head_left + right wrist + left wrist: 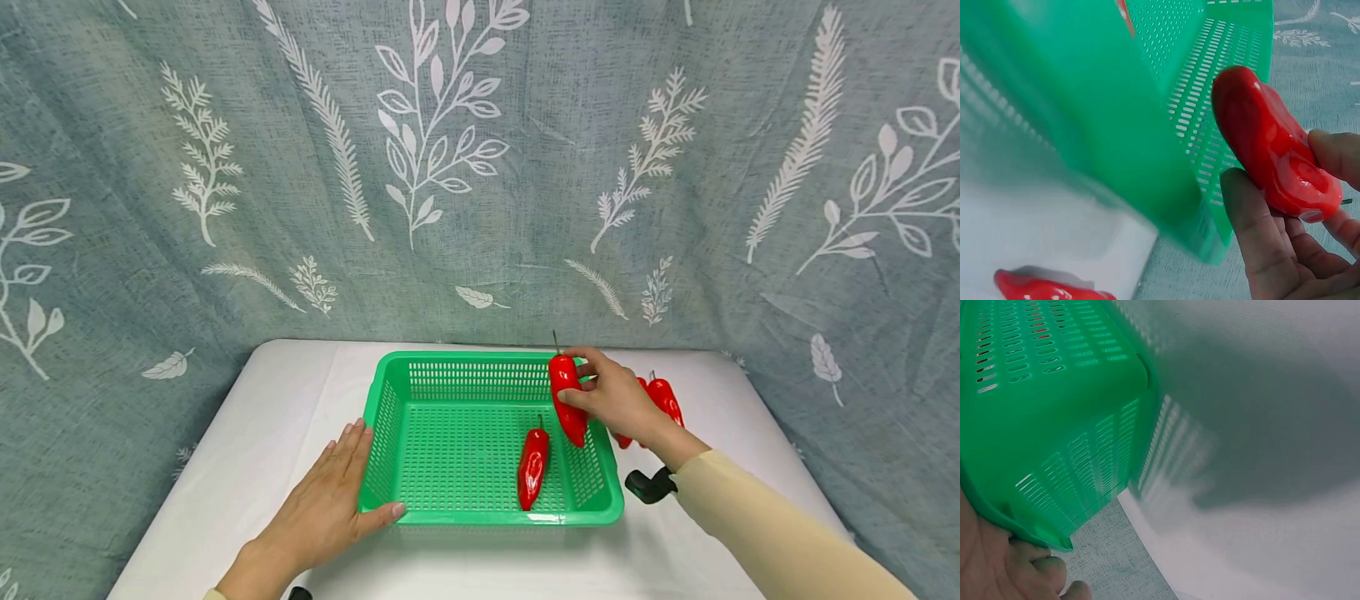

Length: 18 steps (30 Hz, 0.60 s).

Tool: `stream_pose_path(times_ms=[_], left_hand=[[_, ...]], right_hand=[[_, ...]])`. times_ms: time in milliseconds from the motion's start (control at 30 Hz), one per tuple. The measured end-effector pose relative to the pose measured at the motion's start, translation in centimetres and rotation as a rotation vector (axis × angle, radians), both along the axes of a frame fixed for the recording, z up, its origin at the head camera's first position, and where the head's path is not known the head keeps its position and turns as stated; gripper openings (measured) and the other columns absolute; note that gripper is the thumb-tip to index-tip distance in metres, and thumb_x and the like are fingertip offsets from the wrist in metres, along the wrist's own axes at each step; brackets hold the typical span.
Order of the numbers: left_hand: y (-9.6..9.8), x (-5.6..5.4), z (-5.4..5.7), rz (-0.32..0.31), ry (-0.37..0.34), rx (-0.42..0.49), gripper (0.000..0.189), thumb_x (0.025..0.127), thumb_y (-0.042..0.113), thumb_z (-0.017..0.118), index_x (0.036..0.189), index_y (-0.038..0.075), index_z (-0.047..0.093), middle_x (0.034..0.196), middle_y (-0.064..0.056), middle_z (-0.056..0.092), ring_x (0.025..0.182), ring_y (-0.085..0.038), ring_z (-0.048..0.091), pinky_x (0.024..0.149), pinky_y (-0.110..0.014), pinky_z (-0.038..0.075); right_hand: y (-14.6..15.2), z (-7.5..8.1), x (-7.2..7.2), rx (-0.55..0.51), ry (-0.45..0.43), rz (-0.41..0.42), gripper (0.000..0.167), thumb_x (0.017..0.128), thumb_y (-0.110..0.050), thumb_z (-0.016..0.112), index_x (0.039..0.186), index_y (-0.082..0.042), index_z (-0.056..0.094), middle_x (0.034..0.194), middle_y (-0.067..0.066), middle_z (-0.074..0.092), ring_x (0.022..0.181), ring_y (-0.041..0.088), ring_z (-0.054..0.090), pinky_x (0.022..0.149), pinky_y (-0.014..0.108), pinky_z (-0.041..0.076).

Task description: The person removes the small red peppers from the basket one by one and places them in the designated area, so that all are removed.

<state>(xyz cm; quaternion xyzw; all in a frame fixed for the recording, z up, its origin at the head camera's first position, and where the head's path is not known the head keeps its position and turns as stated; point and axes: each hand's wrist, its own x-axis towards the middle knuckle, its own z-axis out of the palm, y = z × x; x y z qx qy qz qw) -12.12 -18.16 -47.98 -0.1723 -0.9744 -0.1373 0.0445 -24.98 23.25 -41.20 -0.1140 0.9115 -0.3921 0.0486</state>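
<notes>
A green plastic basket (480, 518) with slotted walls stands on the white table. Inside it, right of the middle, lies one red chili pepper (533, 469). My right hand (611, 396) pinches a second red pepper (567, 400) between thumb and fingers, above the basket's right wall, stem toward the back. The right wrist view shows that pepper (1272, 147) held clear of the basket wall. My left hand (322, 492) rests with straight fingers against the basket's left side, thumb on the front left corner of the rim.
More red peppers (665, 400) lie on the table right of the basket, partly hidden behind my right hand and wrist. A patterned grey-green cloth (480, 275) hangs behind the white table (292, 400) and along its sides.
</notes>
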Motion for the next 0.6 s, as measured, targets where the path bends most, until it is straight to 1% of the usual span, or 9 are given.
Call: stream_pose_path(times_ms=[133, 233, 400, 500, 600], left_hand=[[0.0, 0.0, 0.0, 0.002, 0.002, 0.005, 0.112, 0.095, 0.078, 0.054, 0.164, -0.006, 0.026, 0.172, -0.024, 0.024, 0.161, -0.037, 0.025, 0.128, -0.055, 0.029], [0.0, 0.0, 0.1, 0.004, -0.001, 0.01, 0.112, 0.095, 0.078, 0.054, 0.164, -0.006, 0.026, 0.172, -0.024, 0.024, 0.161, -0.037, 0.025, 0.128, -0.055, 0.029], [0.1, 0.1, 0.1, 0.007, -0.007, 0.011, 0.113, 0.095, 0.079, 0.053, 0.165, -0.005, 0.025, 0.173, -0.023, 0.023, 0.161, -0.036, 0.024, 0.128, -0.055, 0.029], [0.1, 0.1, 0.1, 0.009, -0.01, 0.011, 0.113, 0.094, 0.08, 0.053, 0.165, -0.005, 0.025, 0.173, -0.023, 0.023, 0.161, -0.036, 0.024, 0.129, -0.054, 0.028], [0.1, 0.1, 0.1, 0.009, -0.009, 0.011, 0.113, 0.094, 0.08, 0.053, 0.165, -0.005, 0.026, 0.173, -0.023, 0.023, 0.161, -0.036, 0.024, 0.129, -0.054, 0.028]], right_hand=[[0.6, 0.1, -0.1, 0.028, 0.011, -0.011, 0.067, 0.096, -0.024, 0.078, 0.154, -0.012, 0.049, 0.133, 0.025, 0.066, 0.111, 0.035, 0.072, 0.074, 0.037, 0.064], [1.1, 0.1, -0.1, 0.024, 0.009, -0.016, 0.067, 0.096, -0.024, 0.078, 0.154, -0.011, 0.048, 0.133, 0.025, 0.066, 0.111, 0.035, 0.072, 0.074, 0.037, 0.064], [2.0, 0.1, -0.1, 0.017, -0.004, -0.037, 0.066, 0.096, -0.024, 0.077, 0.154, -0.011, 0.048, 0.134, 0.026, 0.064, 0.11, 0.035, 0.071, 0.07, 0.037, 0.065], [2.5, 0.1, -0.1, 0.021, -0.008, -0.048, 0.066, 0.097, -0.024, 0.077, 0.154, -0.012, 0.047, 0.135, 0.026, 0.063, 0.111, 0.036, 0.071, 0.07, 0.039, 0.066], [2.9, 0.3, -0.2, 0.02, -0.018, -0.056, 0.067, 0.097, -0.024, 0.076, 0.155, -0.012, 0.046, 0.137, 0.027, 0.062, 0.114, 0.039, 0.07, 0.073, 0.044, 0.066]])
